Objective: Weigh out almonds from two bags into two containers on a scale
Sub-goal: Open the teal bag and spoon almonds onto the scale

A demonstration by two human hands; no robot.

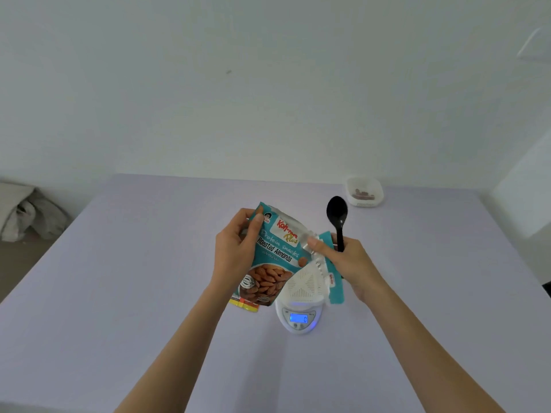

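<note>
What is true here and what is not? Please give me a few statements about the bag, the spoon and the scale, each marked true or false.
1. The left hand holds the teal almond bag. True.
2. The black spoon lies flat, with no hand on it. False: the right hand holds it upright, bowl up.
3. The scale shows 0 on its display. True.
4. The container on the scale is heaped with almonds. False: no almonds show in the part that is visible.
5. The far container has a few almonds in it. True.
</note>
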